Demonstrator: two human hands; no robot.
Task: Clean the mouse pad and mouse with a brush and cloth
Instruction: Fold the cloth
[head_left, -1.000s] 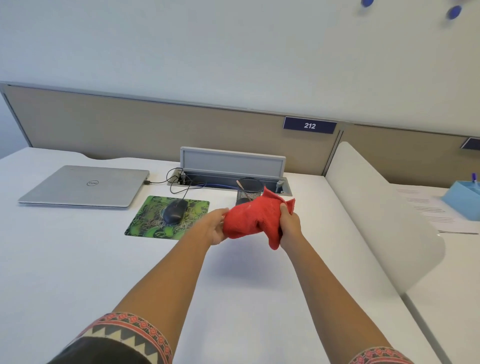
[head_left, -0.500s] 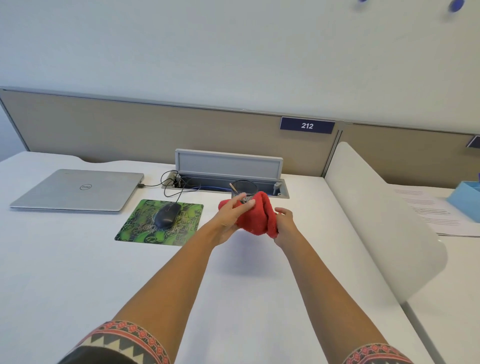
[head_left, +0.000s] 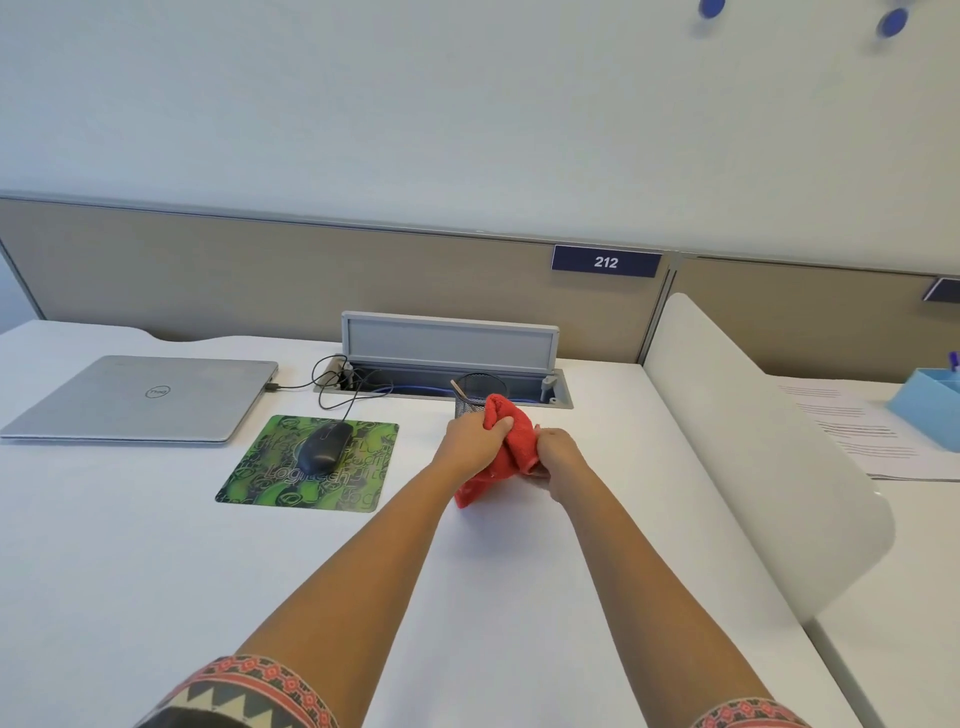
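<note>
A bunched red cloth is held between both hands above the white desk. My left hand grips its upper left part, and my right hand grips its right side. A corner of the cloth hangs down toward the desk. To the left lies a green patterned mouse pad with a black wired mouse resting on it. Behind the cloth stands a black mesh pen cup with a brush handle sticking out of it.
A shut silver laptop lies at the back left, its cable running to the open grey cable tray. A white curved divider borders the desk on the right. Beyond it lie papers and a light blue box.
The cloth went from spread between both hands to bunched into a tighter wad. Both hands have shifted slightly lower, and a corner now hangs down.
</note>
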